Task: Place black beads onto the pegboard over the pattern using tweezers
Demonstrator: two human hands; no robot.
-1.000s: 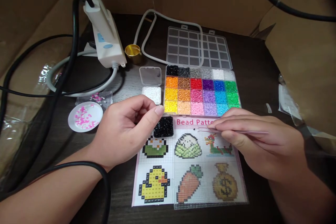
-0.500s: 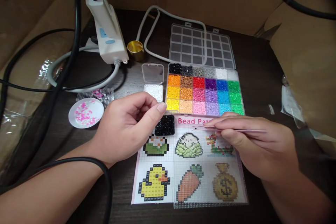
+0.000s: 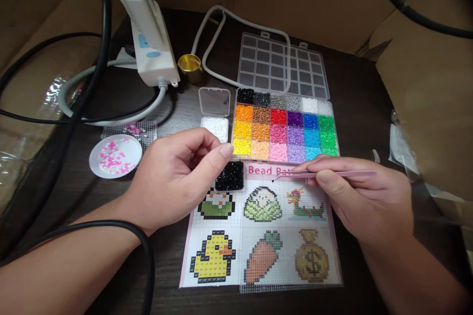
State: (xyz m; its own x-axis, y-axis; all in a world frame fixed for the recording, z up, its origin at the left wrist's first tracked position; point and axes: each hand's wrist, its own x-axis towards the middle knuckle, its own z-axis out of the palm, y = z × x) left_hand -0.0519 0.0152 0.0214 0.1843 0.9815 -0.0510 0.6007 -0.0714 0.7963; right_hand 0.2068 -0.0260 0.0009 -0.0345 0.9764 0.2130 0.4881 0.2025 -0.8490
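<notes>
My right hand grips pink tweezers between thumb and fingers, their tips pointing left. A tiny black bead shows right by the tips; whether it is pinched or lies on the clear pegboard cannot be made out. The pegboard covers the right part of a printed bead pattern sheet. My left hand is closed, thumb against the curled fingers, just above a small box of black beads. Anything in its fingers is hidden.
A sorted bead case with its clear lid lies behind. Left of it are an open box of white beads, a gold cup, a dish of pink and white beads, a power strip and cables.
The tweezers have turned in my right hand and now show their side, with the tips beside the black bead. My left hand keeps its pose. The whole view has shifted slightly.
</notes>
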